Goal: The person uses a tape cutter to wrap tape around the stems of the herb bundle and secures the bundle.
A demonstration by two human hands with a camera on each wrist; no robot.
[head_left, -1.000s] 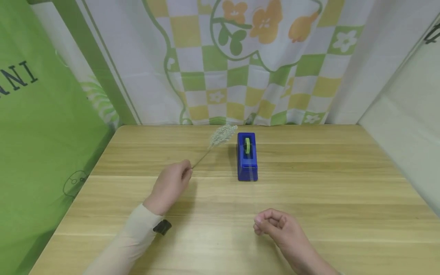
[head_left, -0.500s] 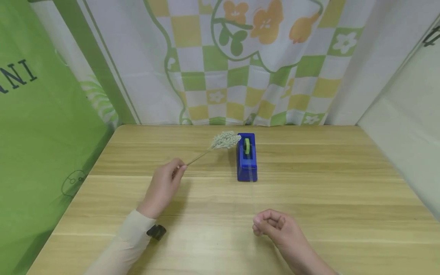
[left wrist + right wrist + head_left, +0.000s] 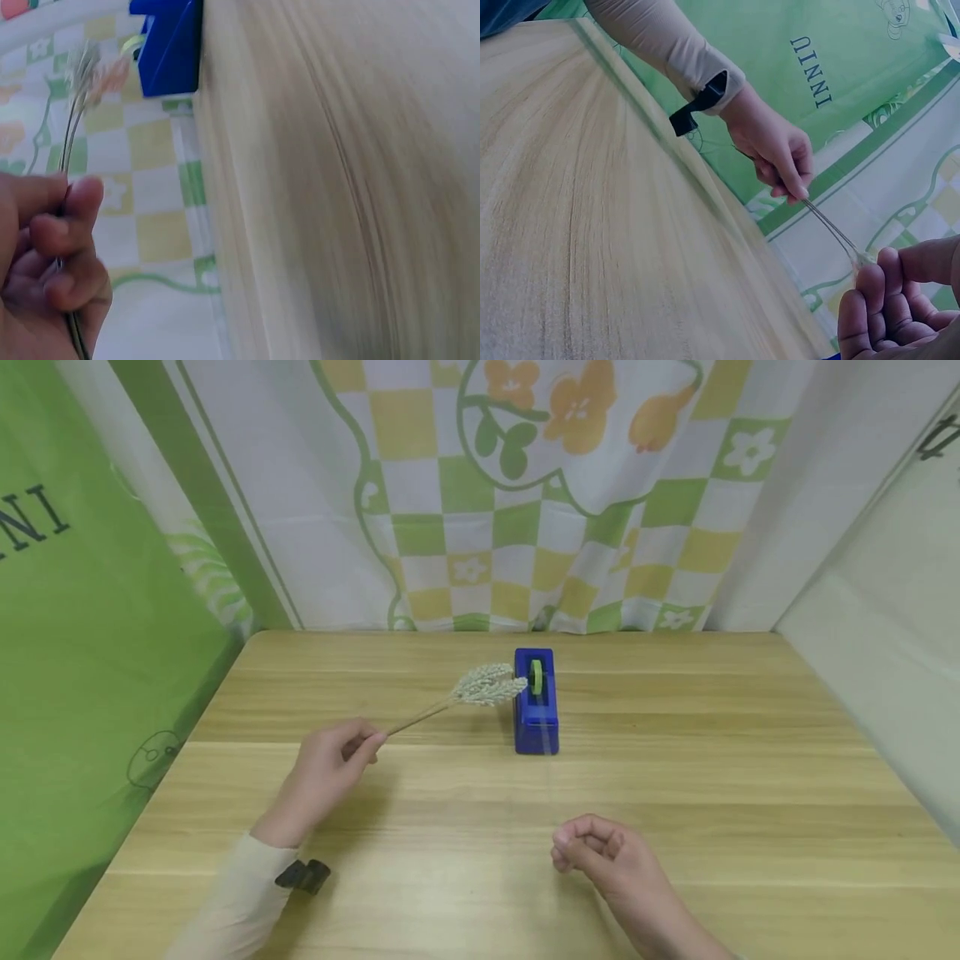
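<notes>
My left hand pinches thin stems with pale, grainy heads, like dried grass stems, between thumb and fingers. In the left wrist view the stem ends run down past the curled fingers, and one head looks pinkish. The heads lie against the left side of a blue tape dispenser in the head view; whether they touch is unclear. A yellow-green roll sits in it, and clear tape comes over its front, faintly seen toward my right hand. That hand's thumb and index finger are pinched together, seemingly on the tape end.
The wooden table spans the view. A patterned curtain hangs behind its far edge, with a green cloth on the left and a pale cloth on the right. The left wrist wears a black band.
My left hand has moved left and nearer with the stems and turned, so the heads have swung downward toward the dispenser and separate stems show. The right hand has stayed put.
</notes>
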